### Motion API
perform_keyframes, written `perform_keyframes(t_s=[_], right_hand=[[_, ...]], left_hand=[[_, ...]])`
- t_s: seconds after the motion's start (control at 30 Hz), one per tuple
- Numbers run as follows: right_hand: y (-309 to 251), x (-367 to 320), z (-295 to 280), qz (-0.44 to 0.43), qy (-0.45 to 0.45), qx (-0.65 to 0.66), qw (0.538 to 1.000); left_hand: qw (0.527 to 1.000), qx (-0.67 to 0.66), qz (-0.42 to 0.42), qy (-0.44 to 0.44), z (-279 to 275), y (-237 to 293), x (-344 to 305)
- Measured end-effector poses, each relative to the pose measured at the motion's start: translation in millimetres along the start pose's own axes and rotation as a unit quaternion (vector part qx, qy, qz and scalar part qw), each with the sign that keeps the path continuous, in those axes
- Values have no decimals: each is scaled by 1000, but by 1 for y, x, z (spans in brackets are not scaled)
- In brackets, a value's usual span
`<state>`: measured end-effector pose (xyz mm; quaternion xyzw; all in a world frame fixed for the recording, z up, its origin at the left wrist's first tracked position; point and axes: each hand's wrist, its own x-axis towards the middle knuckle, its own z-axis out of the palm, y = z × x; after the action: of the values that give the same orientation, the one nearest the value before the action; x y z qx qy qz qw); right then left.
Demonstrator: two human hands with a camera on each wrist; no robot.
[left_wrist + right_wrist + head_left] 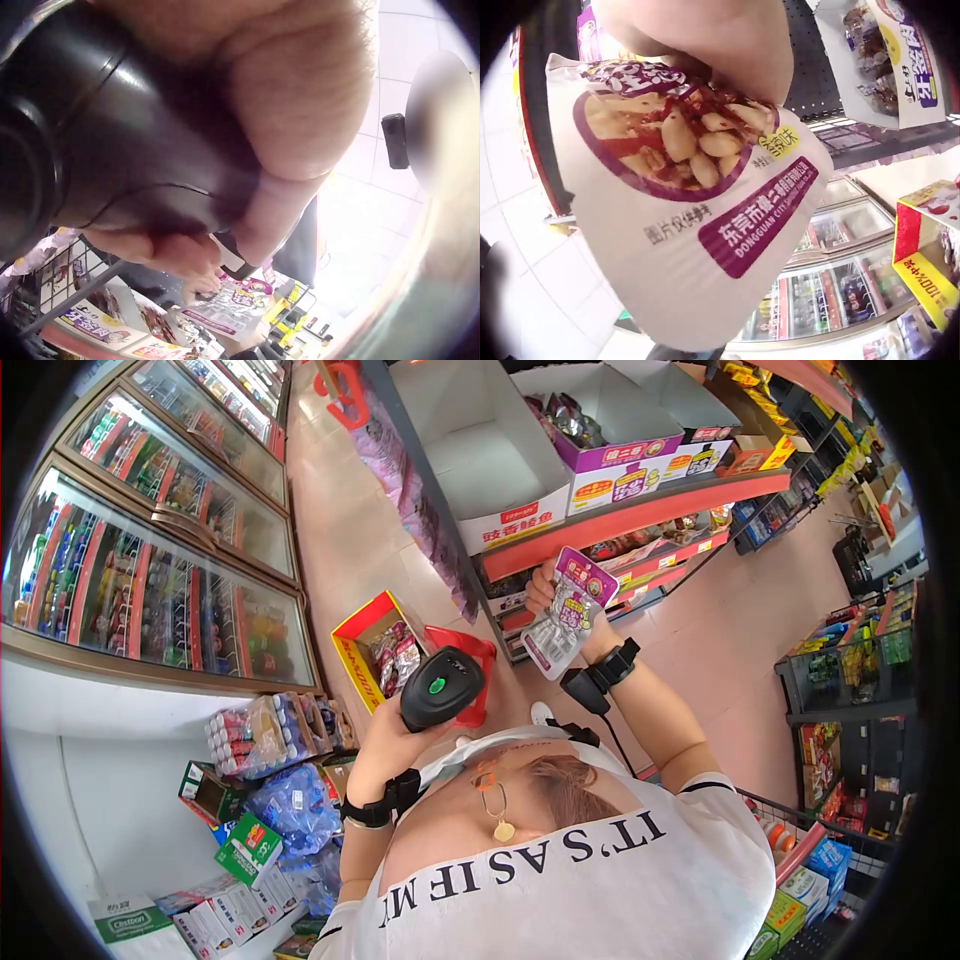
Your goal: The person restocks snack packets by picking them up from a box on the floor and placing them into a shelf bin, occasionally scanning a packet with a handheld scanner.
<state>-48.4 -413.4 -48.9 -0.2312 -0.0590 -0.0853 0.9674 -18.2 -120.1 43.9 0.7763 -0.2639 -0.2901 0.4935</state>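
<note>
Left hand (385,735) is wrapped tight round a black barcode scanner (442,685), green light showing on its top and its nose tipped toward the snack packet (568,612). That packet is up in the air in front of the shelves, gripped at one edge by the right hand (540,588). The risk here, I'd say, is that the glossy packet hangs from that one-edge grip, so it could slip or swing, and glare off the film might spoil a read. The left wrist view is too close to tell whether a finger sits on the trigger. Around them is a shop aisle with a pale tiled floor (350,530) and a red-edged shelf (640,510) carrying open display cartons. Glass-door drink coolers (150,600) run along one side, a red-and-yellow carton (352,650) of packets sits down on the floor, and shrink-wrapped water bottles (290,800) are stacked nearby.
</note>
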Motion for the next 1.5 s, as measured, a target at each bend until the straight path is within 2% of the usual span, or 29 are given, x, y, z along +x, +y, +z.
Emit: perform_keyframes(t_s=[0.03, 0.1, 0.13, 0.23, 0.4, 0.5, 0.57, 0.77, 0.93, 1.07, 1.13, 1.17, 1.27, 1.3, 1.37, 1.4, 1.43, 1.5], right_hand=[[3, 2, -3, 3, 0, 4, 1000], [9, 7, -1, -28, 5, -82, 996], [12, 6, 6, -28, 30, -82, 996], [25, 8, 13, -40, 10, -103, 994], [50, 14, 9, -23, -38, -78, 996], [60, 20, 4, -9, -19, -42, 999], [65, 24, -4, -5, -39, -37, 999], [77, 25, 3, 10, -11, -83, 996], [99, 32, 9, 15, -101, -42, 994], [110, 34, 21, 18, -86, -67, 994], [113, 33, 29, 69, 34, -57, 995], [117, 34, 26, 73, 31, -55, 995], [140, 37, -5, 172, 277, -128, 937], [152, 37, -23, 176, 275, -128, 936], [181, 35, -72, 193, 369, -150, 897], [197, 33, -108, 213, 354, -110, 904], [202, 33, -101, 217, 351, -111, 904], [213, 32, -88, 305, 344, -69, 885]], left_hand=[[1000, 1, -4, 2, 1, 2, -1], [1000, -8, 4, -17, 2, 9, -1], [999, 5, 3, -35, 2, 10, 0], [999, 13, -1, -43, 3, 4, 0], [997, 28, -15, -64, -1, -8, -2], [997, 6, -25, -75, -5, -12, -5], [996, 4, -17, -93, -8, -14, -7], [997, -21, -10, -78, -15, -20, -16], [998, -19, -20, -61, -26, -21, -26], [998, -32, -27, -38, -36, -24, -36], [998, -27, -45, -27, -42, -25, -42], [998, -21, -61, -19, -46, -26, -46], [995, -12, -98, 27, -59, -51, -58], [994, -12, -100, 31, -64, -56, -63], [982, 24, -174, 66, -75, -67, -74], [979, 33, -179, 93, -79, -80, -81], [978, 32, -182, 97, -83, -85, -89], [971, -3, -194, 141, -92, -95, -102]])
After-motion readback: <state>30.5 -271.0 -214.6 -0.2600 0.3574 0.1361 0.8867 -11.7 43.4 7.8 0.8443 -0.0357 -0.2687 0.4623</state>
